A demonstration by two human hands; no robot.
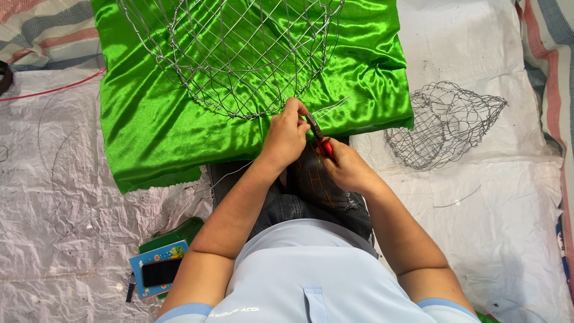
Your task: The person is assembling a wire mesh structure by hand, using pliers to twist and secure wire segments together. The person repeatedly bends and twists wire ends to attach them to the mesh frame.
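Head view: wire mesh basket (pixel 239 54) lies on green satin cloth (pixel 149 119), its near rim at the person's knees. Left hand (pixel 286 136) pinches the rim wire; right hand (pixel 347 169) is closed round red-handled pliers (pixel 318 136), tips just beside the left fingers. Basket looks light, springy, with sharp ends; best held at the rim. Second mesh form (pixel 445 125) lies well apart, right.

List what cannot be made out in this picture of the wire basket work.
- Head view: top of the wire basket is cut off by the upper edge.
- Pliers: red handles mostly hidden inside the right hand; jaw tips too small to read.
- The wire end under the left hand is covered by its fingers.
- Phone screen: dark, nothing readable.
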